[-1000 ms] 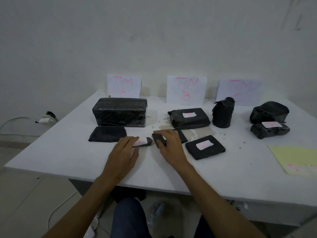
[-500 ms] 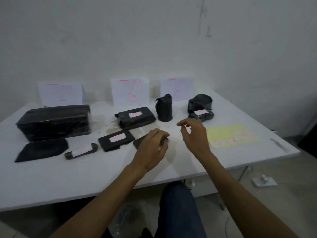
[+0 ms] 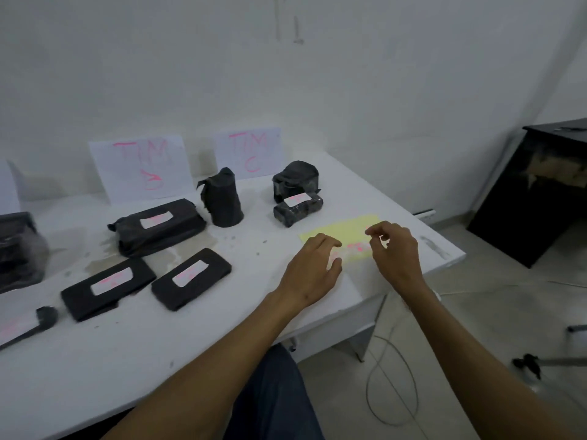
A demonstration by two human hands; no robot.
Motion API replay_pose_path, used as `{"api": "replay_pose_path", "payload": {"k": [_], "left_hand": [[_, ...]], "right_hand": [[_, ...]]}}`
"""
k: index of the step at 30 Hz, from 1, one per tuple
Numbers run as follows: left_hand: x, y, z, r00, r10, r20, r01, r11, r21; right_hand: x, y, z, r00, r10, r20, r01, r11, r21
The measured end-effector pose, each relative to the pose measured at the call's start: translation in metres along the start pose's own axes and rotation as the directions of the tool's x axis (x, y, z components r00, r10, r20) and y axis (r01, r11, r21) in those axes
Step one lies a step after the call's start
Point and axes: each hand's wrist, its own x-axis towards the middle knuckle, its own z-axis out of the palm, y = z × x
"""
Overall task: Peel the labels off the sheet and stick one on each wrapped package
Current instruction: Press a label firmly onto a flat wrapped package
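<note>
Both hands now over the sheet at counter's right edge. Left hand flat, fingers relaxed on it. Right hand hovers, fingers curled, holding nothing. Labels likely thin, flimsy; lift by a corner.

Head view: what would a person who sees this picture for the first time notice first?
First, the two hands near the table's right end: the left hand and the right hand are over a yellow label sheet. Next, the black wrapped packages further left, several already bearing white labels, such as the flat package in front. Behind them, paper signs with pink writing lean against the wall.
</note>
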Motion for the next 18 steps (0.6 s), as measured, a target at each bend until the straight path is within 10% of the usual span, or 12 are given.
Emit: {"api": "replay_pose_path", "payload": {"k": [18], "left_hand": [[0.019, -0.030, 0.033, 0.990, -0.059, 0.125, 0.034, 0.980, 0.194]], "right_hand": [[0.054, 0.040, 0.012, 0.940, 0.214, 0.267, -0.160, 0.964, -0.211]]}}
